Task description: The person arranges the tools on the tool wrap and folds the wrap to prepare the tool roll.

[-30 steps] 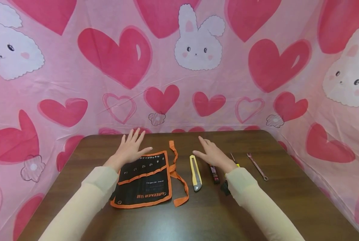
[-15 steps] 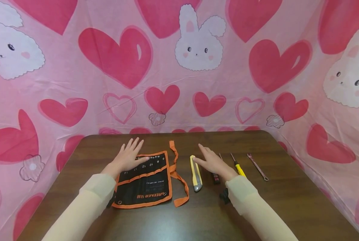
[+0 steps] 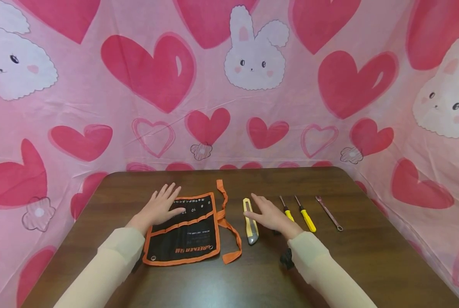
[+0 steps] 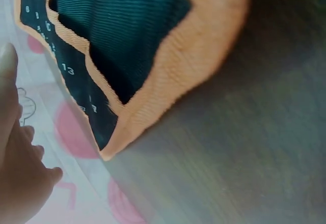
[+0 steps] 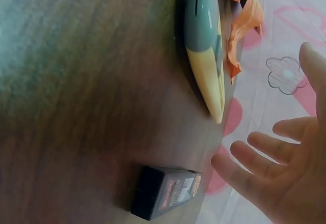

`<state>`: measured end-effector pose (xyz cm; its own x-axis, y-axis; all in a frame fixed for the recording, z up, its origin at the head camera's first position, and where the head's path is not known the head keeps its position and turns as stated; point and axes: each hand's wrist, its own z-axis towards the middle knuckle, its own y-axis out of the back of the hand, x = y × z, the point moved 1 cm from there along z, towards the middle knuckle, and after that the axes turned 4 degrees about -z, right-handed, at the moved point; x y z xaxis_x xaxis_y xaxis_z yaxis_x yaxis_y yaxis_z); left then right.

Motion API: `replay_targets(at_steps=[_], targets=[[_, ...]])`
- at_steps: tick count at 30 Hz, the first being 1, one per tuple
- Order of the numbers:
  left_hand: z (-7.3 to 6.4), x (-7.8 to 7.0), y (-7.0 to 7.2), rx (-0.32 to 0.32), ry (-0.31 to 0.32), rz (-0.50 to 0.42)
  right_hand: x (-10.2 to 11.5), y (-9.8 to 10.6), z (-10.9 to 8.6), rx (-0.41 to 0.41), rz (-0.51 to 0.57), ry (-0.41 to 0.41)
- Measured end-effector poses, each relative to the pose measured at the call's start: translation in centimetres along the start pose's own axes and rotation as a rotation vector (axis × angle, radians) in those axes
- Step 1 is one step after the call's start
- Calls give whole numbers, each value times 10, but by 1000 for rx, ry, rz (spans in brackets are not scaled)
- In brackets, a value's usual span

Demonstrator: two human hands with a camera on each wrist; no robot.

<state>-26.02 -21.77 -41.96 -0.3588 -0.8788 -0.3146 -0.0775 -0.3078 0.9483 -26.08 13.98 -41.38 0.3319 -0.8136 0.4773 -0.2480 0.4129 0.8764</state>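
My left hand (image 3: 157, 208), fingers spread, hovers over the upper left of a black tool pouch (image 3: 185, 239) with orange trim and numbered pockets. The left wrist view shows the pouch's corner (image 4: 114, 142) beside that hand, with nothing held. My right hand (image 3: 269, 214) is held out with straight fingers just right of a yellow and grey utility knife (image 3: 251, 226), also holding nothing. Below this hand lies a small black block with a red and white label (image 5: 165, 191), mostly hidden in the head view. An orange tie strap (image 3: 229, 231) trails from the pouch's right edge.
Two screwdrivers with yellow handles lie right of the right hand, one partly covered by it and the other screwdriver (image 3: 306, 216) in full sight. A combination wrench (image 3: 328, 214) lies farther right. A pink heart-patterned cloth (image 3: 210, 85) stands behind the brown table (image 3: 229, 286).
Both hands have drawn back towards the table's near side and sunk lower. The screwdrivers have come out from behind the right arm. The things on the table have not moved.
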Motion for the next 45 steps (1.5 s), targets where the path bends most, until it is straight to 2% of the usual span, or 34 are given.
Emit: replay_targets(at_steps=[5,13,27,34,38,45], targets=[[-2,3,-3,27,-11,14,0,-2,-3,18,30,4],[-6,4,-5,105,23,-35,-4,-10,-5,33,79,6],[-8,6,-6,160,53,-59,-6,-19,-5,33,174,-58],[-8,9,-10,199,74,-74,-8,-25,-4,37,171,-91],[-9,10,-12,207,85,-76,-8,-25,-3,52,161,-109],[-9,9,-12,205,100,-74,-6,-25,-4,82,216,-153]])
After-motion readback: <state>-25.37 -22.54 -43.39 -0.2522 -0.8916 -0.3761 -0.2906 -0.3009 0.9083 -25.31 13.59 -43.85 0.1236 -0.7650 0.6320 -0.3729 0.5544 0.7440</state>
